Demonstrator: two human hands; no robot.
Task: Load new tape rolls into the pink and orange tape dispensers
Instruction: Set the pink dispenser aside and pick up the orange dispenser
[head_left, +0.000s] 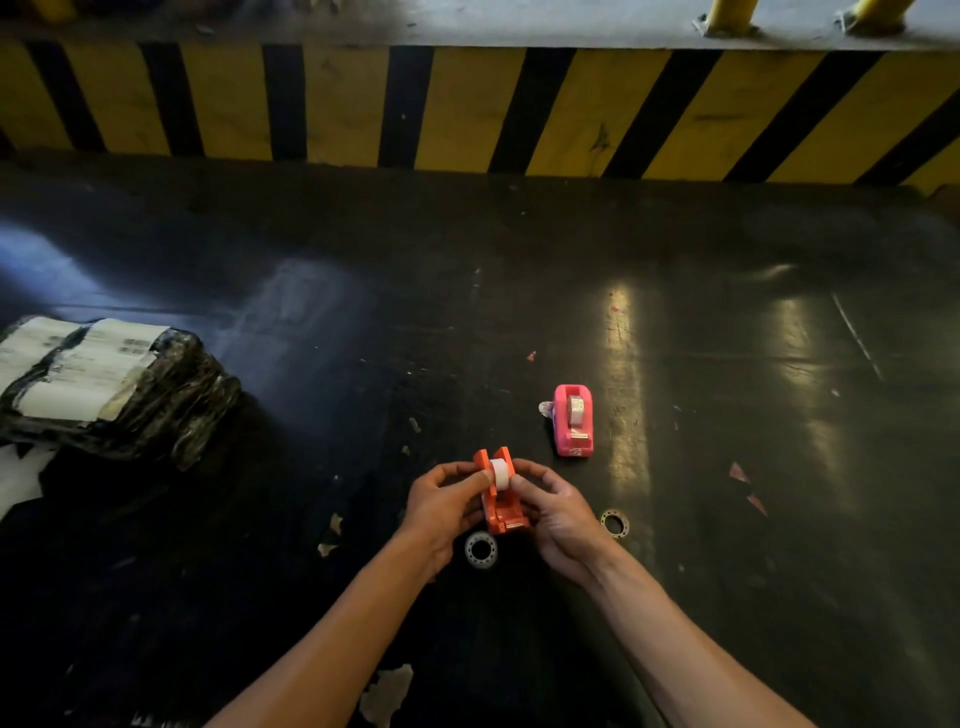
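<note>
The black-wrapped parcel (104, 389) ran off the left edge, its label print too blurred to read. Fingers hid the sides of the white tape roll (501, 473) and much of the orange dispenser (503, 506).

— Where does the camera sit?
— On the person's head, looking forward and steeply down at a dark floor (675, 322).
— How near?
— Close: both forearms come in from the bottom edge, and the left hand (441, 512) and right hand (558, 519) meet just below the middle.
— How far does it see?
— Wide. The striped yellow-and-black curb (467, 104) bends across the top.
— Any second view?
— None, so nothing is shared.
</note>
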